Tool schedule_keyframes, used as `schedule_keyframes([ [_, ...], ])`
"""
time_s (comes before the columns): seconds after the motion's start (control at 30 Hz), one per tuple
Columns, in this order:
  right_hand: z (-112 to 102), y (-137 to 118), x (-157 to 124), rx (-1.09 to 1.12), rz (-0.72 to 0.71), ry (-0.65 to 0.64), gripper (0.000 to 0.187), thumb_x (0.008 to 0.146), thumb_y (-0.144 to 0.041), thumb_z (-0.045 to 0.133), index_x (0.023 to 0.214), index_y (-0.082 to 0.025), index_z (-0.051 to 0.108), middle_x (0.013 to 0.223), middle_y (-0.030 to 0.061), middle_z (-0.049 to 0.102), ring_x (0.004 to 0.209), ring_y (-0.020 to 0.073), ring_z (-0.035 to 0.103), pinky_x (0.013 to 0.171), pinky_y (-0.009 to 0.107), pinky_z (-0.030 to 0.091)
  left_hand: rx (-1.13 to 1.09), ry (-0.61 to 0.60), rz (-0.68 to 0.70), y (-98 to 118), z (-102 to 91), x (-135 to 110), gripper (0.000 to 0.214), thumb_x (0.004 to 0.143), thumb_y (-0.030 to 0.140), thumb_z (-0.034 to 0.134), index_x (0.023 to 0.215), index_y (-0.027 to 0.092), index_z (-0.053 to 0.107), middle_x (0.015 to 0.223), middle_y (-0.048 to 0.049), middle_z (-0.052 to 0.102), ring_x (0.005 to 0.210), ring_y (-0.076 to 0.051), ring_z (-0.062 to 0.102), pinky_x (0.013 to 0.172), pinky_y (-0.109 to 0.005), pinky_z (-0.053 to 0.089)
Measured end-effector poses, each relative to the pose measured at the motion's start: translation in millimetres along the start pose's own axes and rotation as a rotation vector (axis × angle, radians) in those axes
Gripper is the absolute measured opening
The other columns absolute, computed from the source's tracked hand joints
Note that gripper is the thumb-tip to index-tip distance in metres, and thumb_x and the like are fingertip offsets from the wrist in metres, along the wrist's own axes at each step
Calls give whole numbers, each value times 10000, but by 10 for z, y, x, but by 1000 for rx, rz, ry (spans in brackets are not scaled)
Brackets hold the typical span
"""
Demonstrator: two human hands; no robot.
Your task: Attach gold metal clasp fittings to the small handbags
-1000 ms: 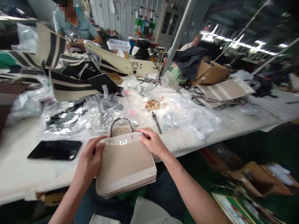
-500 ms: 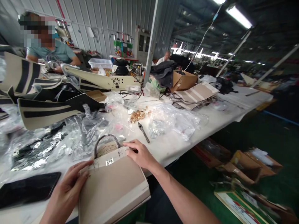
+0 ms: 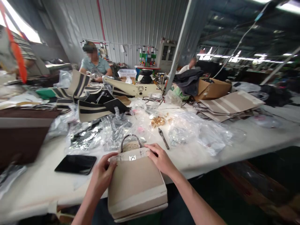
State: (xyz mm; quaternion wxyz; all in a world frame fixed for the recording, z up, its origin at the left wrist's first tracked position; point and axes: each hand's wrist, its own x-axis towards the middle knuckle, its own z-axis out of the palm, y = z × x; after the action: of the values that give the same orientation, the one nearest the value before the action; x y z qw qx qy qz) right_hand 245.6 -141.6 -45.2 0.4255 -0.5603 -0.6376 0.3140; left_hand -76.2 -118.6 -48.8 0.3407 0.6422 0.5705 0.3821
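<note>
A beige handbag [image 3: 138, 184] leans over the table's near edge, its base toward me. Its dark curved handle [image 3: 130, 136] points away, and a small metal plate [image 3: 132, 158] sits near the top edge. My left hand [image 3: 104, 168] grips the top left corner, thumb on the near face and fingers at the edge. At the top right corner my right hand [image 3: 159, 156] pinches the edge the same way. Beyond the bag lie a dark metal hand tool [image 3: 163, 138] and a pile of small gold-coloured fittings [image 3: 157, 122].
A black phone [image 3: 75, 164] lies left of the bag. Clear plastic bags [image 3: 208, 131] and a bag of metal plates [image 3: 85, 136] spread across the table. Flat beige panels [image 3: 232, 103] are stacked at right, near a cardboard box [image 3: 212, 88]. A co-worker [image 3: 96, 65] sits across the table.
My view has swung to the left, so the scene sits further right and more of the left side shows. Both hands keep their hold on the handbag.
</note>
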Motion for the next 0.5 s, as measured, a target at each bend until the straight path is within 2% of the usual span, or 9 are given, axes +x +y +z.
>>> schedule_keyframes([
  [0.1,-32,13,20,-12,22,-42,407,1080,-408,642,1447,-318,793,1404,87,709,1352,306,674,1228,487,504,-24,-1,26,84,-3,-9,388,967,532,679,1153,238,851,818,-9,687,648,-189,585,664,-310,465],
  [0.17,-51,16,42,-26,28,-74,416,1076,-442,640,1443,-321,794,1413,92,705,1357,314,673,1220,490,514,-29,-12,38,113,-10,-11,335,968,476,663,1122,245,850,973,-37,750,685,-186,615,717,-326,494],
  [0.23,-54,21,54,-42,24,-91,423,1078,-471,636,1445,-330,793,1419,92,704,1364,318,673,1221,486,517,-30,-18,39,117,-12,-19,318,975,445,643,1126,249,841,1046,-45,759,722,-190,630,758,-338,503],
  [0.4,-67,85,37,-80,31,-106,449,1086,-528,622,1469,-356,779,1463,85,695,1398,323,664,1244,492,507,-83,-9,-35,69,34,-55,367,983,443,613,1260,247,754,1030,-39,736,783,-213,642,769,-345,491],
  [0.5,-180,62,130,-109,33,-167,492,1089,-564,633,1518,-353,748,1485,93,701,1354,317,693,1165,477,572,-136,13,-55,52,74,-75,377,967,429,617,1283,246,710,1072,-45,744,797,-215,649,758,-339,492],
])
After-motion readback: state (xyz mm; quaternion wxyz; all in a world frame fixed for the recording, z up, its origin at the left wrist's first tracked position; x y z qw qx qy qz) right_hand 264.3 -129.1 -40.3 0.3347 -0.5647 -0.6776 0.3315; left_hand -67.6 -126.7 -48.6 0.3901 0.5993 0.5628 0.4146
